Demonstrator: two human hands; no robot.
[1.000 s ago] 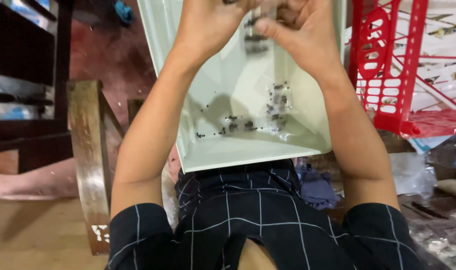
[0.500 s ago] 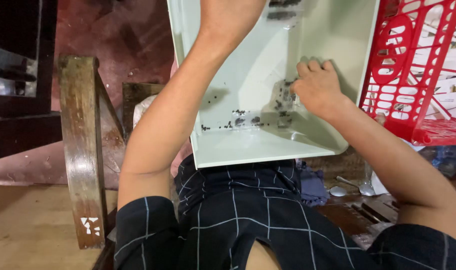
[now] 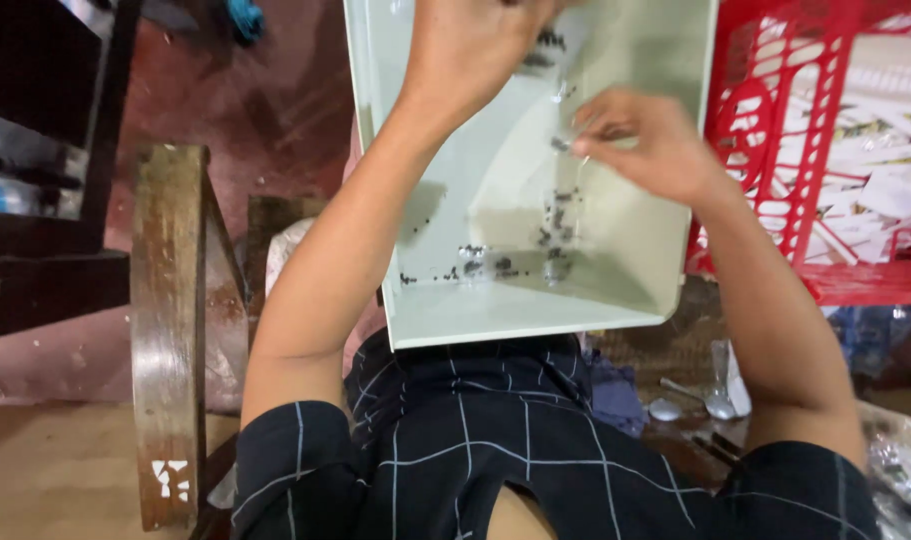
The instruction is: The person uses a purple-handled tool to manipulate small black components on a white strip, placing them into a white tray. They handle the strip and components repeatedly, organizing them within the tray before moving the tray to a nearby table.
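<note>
Since half a second ago the right hand (image 3: 647,140) has lifted off the heap of small dark parts (image 3: 515,262) near the tray's low end and now hovers higher, toward 1 o'clock of that heap, with thumb and fingertips pinched together; a tiny glinting piece seems to sit in the pinch, though it is too small to name. Its other fingers are loosely curled. Up at 12 o'clock the left hand (image 3: 475,50) is cut off by the frame edge, fingers bent over a few more dark parts, and whether it grips anything cannot be told. Both hands work inside a pale green plastic tray (image 3: 445,300) resting tilted on the person's lap. At 3 o'clock of the tray stands a red slatted crate (image 3: 775,130) holding white strips. A worn wooden frame (image 3: 165,320) stands at 9 o'clock.
</note>
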